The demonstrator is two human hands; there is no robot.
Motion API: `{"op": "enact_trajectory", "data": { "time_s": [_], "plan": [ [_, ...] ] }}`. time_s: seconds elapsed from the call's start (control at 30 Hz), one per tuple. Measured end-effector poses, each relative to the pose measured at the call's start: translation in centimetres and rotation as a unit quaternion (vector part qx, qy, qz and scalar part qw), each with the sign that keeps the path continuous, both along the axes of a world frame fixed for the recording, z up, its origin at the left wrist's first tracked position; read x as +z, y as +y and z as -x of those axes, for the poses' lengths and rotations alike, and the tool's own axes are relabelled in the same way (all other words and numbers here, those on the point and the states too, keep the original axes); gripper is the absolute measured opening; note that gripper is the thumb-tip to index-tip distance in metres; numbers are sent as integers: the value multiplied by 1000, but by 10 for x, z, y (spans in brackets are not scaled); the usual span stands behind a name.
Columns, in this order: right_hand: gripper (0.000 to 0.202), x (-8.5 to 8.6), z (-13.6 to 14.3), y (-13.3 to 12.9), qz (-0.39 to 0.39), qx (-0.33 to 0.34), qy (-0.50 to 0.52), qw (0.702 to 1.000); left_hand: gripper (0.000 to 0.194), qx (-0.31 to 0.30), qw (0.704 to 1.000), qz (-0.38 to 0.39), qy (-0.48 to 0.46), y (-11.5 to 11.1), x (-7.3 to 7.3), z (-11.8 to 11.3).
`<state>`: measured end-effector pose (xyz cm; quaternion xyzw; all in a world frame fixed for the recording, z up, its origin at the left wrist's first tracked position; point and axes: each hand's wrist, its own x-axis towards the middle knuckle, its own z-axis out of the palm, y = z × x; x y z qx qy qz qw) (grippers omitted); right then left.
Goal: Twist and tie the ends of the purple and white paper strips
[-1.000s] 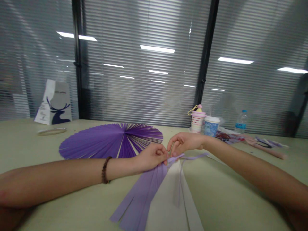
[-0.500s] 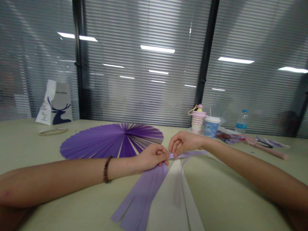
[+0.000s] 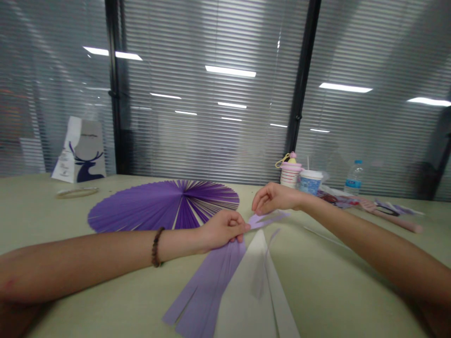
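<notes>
My left hand (image 3: 223, 231) rests low over the table, its fingers pinched on the end of a thin lilac paper strip (image 3: 269, 219). The right hand (image 3: 276, 198) is closed in a pinch at a raised part of the same strip, a little higher and to the right. Below my left hand spreads a bundle of slit lilac paper strips (image 3: 207, 286). Beside it lies a pointed white paper sheet (image 3: 246, 295), with another narrow lilac strip (image 3: 262, 267) over it. A large round purple pleated paper fan (image 3: 141, 209) lies flat behind my left forearm.
A white paper bag with a deer print (image 3: 86, 150) and a pale ring (image 3: 76, 192) are at the left. A pink striped cup (image 3: 289, 176), a blue paper cup (image 3: 310, 182) and a water bottle (image 3: 354, 178) stand back right, near a clutter of wrappers and a pink rod (image 3: 398, 219).
My right hand has risen slightly away from the left, lifting the lilac strip into a bend. The left hand stays nearly in place.
</notes>
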<state>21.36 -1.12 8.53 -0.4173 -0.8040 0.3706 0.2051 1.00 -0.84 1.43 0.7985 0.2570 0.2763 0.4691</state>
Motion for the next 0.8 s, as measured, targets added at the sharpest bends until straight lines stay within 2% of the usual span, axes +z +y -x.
{"op": "enact_trajectory", "data": {
  "time_s": [0.13, 0.23, 0.37, 0.43, 0.5, 0.57, 0.67, 0.73, 0.8],
  "plan": [
    [25, 9, -8, 2, -33, -30, -3, 999, 30, -2, 1000, -8, 13, 0, 0, 0],
    [24, 23, -9, -6, -61, -46, -1, 997, 30, -1, 1000, -6, 22, 0, 1, -1],
    [21, 51, -10, -32, -167, -102, 43, 980, 28, -7, 1000, -9, 26, -1, 1, -1],
    [19, 64, -11, -49, -207, -108, 79, 969, 27, -10, 999, -13, 31, -1, 1, -1],
    [17, 74, -10, -68, -254, -111, 137, 951, 26, -11, 999, -19, 35, -1, 2, -1],
    [13, 80, -5, -89, -340, -118, 224, 906, 25, -12, 999, -25, 38, -2, 2, -1],
    [15, 83, 6, -122, -437, -122, 282, 845, 25, -16, 999, -30, 41, -2, 3, -1],
    [17, 83, 14, -141, -461, -140, 261, 837, 25, -17, 998, -31, 44, -2, 3, -1],
    [17, 80, 21, -151, -482, -114, 220, 841, 26, -18, 998, -32, 44, -1, 2, 0]
  ]
}}
